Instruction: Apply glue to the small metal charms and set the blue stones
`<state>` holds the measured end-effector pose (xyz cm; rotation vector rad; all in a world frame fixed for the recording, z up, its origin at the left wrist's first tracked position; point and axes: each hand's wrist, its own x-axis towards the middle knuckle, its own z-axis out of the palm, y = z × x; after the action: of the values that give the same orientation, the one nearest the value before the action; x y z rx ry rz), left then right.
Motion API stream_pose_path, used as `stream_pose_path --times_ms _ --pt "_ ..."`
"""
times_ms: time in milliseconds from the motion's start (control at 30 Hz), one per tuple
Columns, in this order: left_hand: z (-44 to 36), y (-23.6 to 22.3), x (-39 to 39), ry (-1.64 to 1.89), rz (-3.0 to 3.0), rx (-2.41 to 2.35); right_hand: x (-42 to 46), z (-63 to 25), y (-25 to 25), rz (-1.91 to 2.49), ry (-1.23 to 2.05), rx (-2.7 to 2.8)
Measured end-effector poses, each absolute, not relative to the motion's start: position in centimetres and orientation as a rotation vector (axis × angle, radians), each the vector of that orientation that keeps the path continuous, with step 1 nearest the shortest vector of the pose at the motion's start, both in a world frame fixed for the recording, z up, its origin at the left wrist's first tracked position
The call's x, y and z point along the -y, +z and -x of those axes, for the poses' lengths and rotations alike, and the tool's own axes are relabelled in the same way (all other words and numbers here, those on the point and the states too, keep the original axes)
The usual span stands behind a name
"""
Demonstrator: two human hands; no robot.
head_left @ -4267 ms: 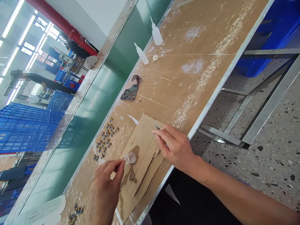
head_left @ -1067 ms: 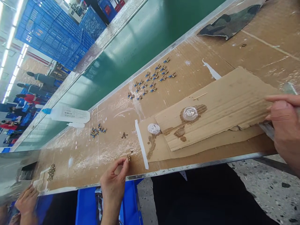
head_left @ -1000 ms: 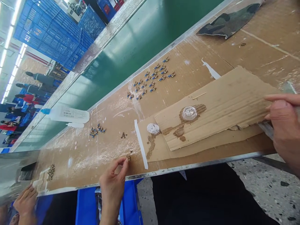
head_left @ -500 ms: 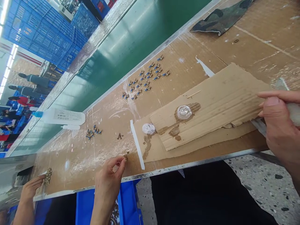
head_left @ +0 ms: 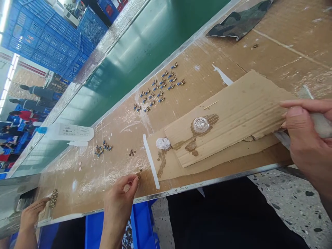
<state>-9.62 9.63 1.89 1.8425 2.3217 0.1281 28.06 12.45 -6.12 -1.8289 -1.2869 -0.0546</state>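
Observation:
My left hand (head_left: pixel 120 199) rests at the table's near edge, thumb and forefinger pinched on a tiny brass part (head_left: pixel 138 177). A second small brass part (head_left: pixel 141 170) lies just beyond it. My right hand (head_left: pixel 307 145) at the right edge is closed around a thin metal tool (head_left: pixel 284 138) with a pale handle, resting on a torn cardboard sheet (head_left: pixel 241 114). Two small clear glue caps (head_left: pixel 200 125) (head_left: pixel 163 143) sit on the stained cardboard.
Rows of small blue-and-brass parts (head_left: pixel 158 91) lie farther back, with smaller clusters (head_left: pixel 102 148) to the left. Another person's hand (head_left: pixel 32 212) reaches a brass pile (head_left: pixel 53 198) at the far left. A glue bottle (head_left: pixel 66 132), camouflage rag (head_left: pixel 237 22) and green conveyor belt (head_left: pixel 124 58) lie beyond.
Since the earliest frame my left hand left the glue cap and moved left to pinch a brass part. Lately the view drifted slightly, and the other person's hand reached the brass pile.

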Motion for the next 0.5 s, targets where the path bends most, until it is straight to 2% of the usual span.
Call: stream_pose_path --times_ms 500 --pt "9.0 2.3 -9.4 0.221 -1.731 -2.392 -12.9 -28.0 -5.9 1.792 -0.114 1.319"
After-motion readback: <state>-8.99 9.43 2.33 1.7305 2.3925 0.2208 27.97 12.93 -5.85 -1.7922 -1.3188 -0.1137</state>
